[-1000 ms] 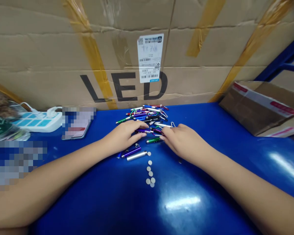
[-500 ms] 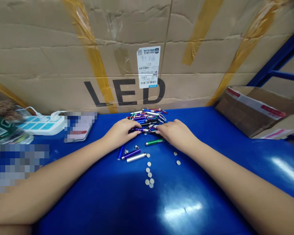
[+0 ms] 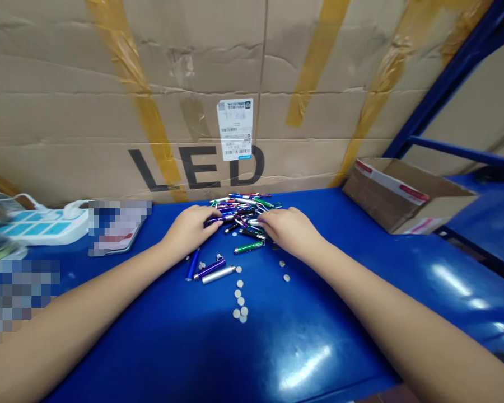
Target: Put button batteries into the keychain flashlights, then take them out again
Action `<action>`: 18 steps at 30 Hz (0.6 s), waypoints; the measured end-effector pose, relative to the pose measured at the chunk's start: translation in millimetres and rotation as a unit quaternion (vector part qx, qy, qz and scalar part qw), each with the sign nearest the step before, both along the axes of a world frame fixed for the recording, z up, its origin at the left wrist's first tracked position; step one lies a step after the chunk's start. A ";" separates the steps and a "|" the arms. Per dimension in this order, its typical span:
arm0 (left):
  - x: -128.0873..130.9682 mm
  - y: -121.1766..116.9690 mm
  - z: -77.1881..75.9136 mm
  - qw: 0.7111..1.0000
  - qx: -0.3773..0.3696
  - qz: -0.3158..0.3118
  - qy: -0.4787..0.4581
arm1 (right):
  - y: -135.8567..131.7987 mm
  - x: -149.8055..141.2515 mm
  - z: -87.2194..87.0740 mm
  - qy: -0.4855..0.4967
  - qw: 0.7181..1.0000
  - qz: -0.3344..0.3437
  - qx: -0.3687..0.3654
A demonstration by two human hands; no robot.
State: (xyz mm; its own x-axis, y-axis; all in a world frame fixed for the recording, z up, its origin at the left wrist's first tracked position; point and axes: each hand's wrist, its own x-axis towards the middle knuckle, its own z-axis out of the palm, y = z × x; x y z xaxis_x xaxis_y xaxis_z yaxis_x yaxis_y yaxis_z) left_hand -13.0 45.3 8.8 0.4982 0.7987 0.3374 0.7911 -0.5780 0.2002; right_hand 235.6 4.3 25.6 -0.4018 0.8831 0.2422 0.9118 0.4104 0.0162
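At the left edge of a pile of small metal keychain flashlights (image 3: 239, 205), my left hand (image 3: 190, 228) pinches a purple keychain flashlight (image 3: 215, 220) between thumb and index finger. My right hand (image 3: 292, 228) is closed at the pile's right side, its fingertips at a silver keychain flashlight (image 3: 254, 223), partly hidden. Below the hands lie a black flashlight (image 3: 252, 234) and a green flashlight (image 3: 249, 247). Nearer are a blue tube (image 3: 193, 265), a purple tube (image 3: 210, 269) and a silver tube (image 3: 218, 275). Several button cells (image 3: 240, 284) run down the table; two more button cells (image 3: 286, 277) lie right.
The blue table (image 3: 172, 347) ends against a large cardboard box (image 3: 193, 117) marked LED. A white power strip (image 3: 46, 226) and a phone (image 3: 121, 238) are at left. An open small carton (image 3: 386, 198) stands at right by a blue metal frame (image 3: 457, 151).
The view has swung right, so the scene sits further left and lower. Both hands have shifted within the pile and are further apart. Button cells at right and the black flashlight have come into sight.
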 end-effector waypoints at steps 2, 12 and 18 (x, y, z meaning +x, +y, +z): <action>-0.7 1.2 -1.0 1.000 -0.013 0.004 0.009 | 0.5 18.5 5.3 0.029 0.999 -0.041 0.017; -0.6 -0.8 4.2 0.999 -0.034 -0.015 0.029 | 30.7 60.0 -16.8 0.083 0.994 -0.063 0.015; 0.4 -12.4 19.4 0.998 -0.033 -0.040 0.037 | 44.4 53.7 -35.9 0.081 0.996 -0.022 -0.024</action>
State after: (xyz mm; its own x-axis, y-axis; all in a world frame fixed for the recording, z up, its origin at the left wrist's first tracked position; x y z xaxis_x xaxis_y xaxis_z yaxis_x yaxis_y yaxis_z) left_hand -12.7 32.9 28.2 0.5829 0.7748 0.2448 0.7568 -0.6273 0.1836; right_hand 289.3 48.8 -10.3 -0.3222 0.9107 0.2585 0.9177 0.3675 -0.1510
